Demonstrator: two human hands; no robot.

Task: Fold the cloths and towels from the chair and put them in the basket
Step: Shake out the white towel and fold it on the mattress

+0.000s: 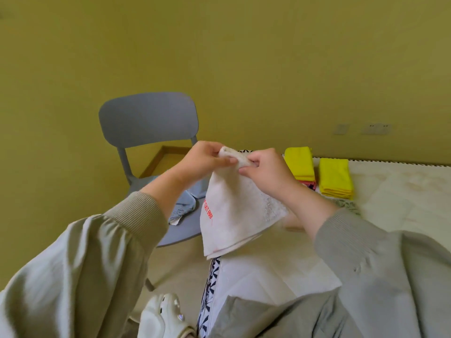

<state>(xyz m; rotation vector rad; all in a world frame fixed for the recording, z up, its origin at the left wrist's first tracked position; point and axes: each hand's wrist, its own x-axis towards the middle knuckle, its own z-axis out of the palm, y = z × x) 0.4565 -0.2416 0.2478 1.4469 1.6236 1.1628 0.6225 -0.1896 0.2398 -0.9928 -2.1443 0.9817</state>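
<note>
A white towel (231, 215) with red lettering hangs doubled over in the air in front of me. My left hand (207, 158) and my right hand (264, 169) pinch its top edge close together. Behind and to the left stands a grey chair (148, 118), with a light blue cloth (184, 207) lying on its seat, partly hidden by my left arm. No basket is in view.
On the white bed surface (390, 191) to the right lie two stacks of folded yellow cloths (300, 164) (335, 178), the nearer one on a pink cloth (308, 184). A white shoe (161, 313) shows at the bottom. A yellow-green wall stands behind.
</note>
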